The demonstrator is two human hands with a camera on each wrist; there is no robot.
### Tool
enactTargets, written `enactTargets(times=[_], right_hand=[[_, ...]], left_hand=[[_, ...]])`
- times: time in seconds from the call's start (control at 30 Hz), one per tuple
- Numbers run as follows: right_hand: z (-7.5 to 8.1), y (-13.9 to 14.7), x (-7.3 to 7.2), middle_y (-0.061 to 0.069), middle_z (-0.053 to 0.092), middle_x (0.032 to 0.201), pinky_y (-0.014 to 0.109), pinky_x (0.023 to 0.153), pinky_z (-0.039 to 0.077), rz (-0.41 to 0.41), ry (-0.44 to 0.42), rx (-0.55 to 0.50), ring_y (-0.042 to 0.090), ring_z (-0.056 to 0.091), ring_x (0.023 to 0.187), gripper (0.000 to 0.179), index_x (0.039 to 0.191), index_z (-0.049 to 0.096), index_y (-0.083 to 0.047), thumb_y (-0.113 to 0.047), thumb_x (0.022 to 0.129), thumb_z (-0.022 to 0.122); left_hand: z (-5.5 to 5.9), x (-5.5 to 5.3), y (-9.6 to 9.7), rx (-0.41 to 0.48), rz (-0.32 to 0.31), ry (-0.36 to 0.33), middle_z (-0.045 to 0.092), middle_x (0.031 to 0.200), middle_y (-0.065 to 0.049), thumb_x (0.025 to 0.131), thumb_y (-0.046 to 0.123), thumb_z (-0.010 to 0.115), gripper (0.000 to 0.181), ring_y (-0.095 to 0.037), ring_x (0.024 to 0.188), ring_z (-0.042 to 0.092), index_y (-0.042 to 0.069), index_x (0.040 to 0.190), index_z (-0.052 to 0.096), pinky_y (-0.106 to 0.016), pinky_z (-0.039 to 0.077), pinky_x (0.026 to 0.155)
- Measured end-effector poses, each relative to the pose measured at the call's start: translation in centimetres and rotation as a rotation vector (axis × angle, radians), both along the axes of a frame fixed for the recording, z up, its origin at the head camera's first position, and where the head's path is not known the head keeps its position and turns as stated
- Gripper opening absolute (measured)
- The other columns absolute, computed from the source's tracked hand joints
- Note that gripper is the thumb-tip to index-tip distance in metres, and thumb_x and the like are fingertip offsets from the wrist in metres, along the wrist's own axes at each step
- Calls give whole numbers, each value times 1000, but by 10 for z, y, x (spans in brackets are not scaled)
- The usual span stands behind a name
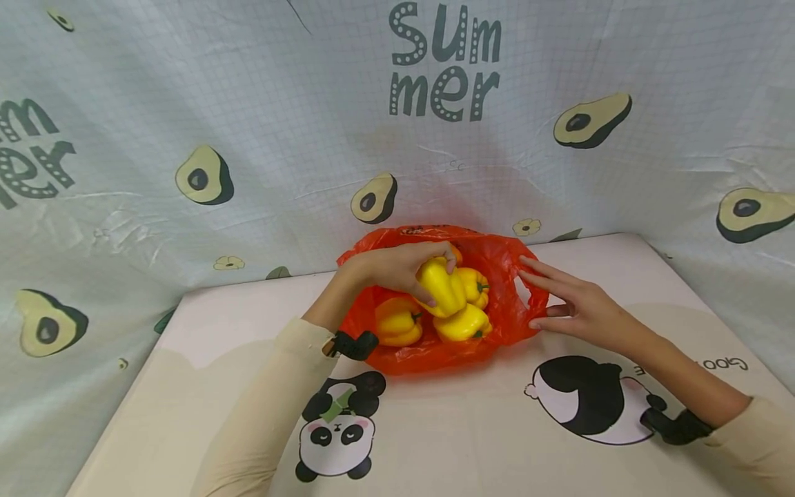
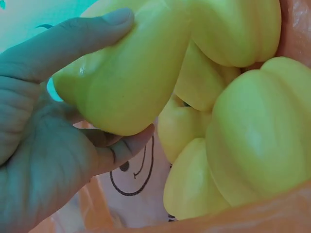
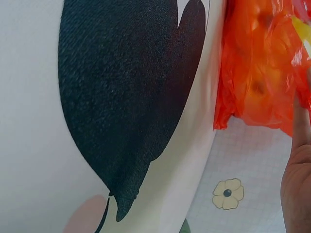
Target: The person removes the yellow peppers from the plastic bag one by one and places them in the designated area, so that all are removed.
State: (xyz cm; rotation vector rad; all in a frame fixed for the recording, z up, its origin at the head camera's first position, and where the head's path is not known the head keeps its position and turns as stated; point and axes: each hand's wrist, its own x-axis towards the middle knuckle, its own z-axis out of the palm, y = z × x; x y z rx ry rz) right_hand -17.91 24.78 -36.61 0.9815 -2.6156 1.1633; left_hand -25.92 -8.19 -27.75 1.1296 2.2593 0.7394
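Observation:
A red plastic bag (image 1: 397,362) lies with its mouth wide, holding several yellow bell peppers (image 1: 462,324). My left hand (image 1: 397,268) reaches in over the bag's left side and grips one yellow bell pepper (image 1: 442,290), thumb on one side and fingers on the other. Close up in the left wrist view, this held pepper (image 2: 131,73) is above the others (image 2: 262,131). On the bag's right side, my right hand (image 1: 580,304) has its fingers spread and fairly straight, touching the bag around its handle hole. A straight finger against the red plastic (image 3: 257,73) shows in the right wrist view.
The bag rests on a pale table cover (image 1: 447,428) printed with pandas (image 1: 338,442). Right behind it hangs a light cloth (image 1: 279,124) with avocado and lettering prints. Black straps (image 1: 355,345) are on both wrists.

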Motion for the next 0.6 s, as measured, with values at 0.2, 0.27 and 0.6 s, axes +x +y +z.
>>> enactTargets(times=[0.2, 0.27, 0.6], right_hand=[[2, -1, 0, 17, 43, 157, 18, 75, 58, -19, 53, 6, 24, 57, 129, 76, 147, 53, -3, -7, 79, 86], [2, -2, -1, 17, 44, 156, 18, 75, 57, -11, 64, -5, 5, 55, 130, 75, 146, 54, -2, -5, 78, 86], [3, -3, 0, 19, 46, 154, 16, 74, 57, -46, 99, 15, 38, 59, 122, 78, 146, 54, -3, -2, 75, 87]], left_hand=[[5, 6, 0, 62, 9, 104, 53, 124, -1, 83, 7, 84, 47, -19, 118, 49, 16, 114, 50, -28, 49, 99], [7, 9, -2, 74, 20, 129, 53, 125, -1, 82, 9, 85, 47, -18, 118, 49, 16, 114, 51, -29, 49, 99], [14, 29, -9, 120, 49, 182, 54, 127, 2, 83, 19, 86, 51, -15, 112, 53, 19, 120, 52, -27, 53, 92]])
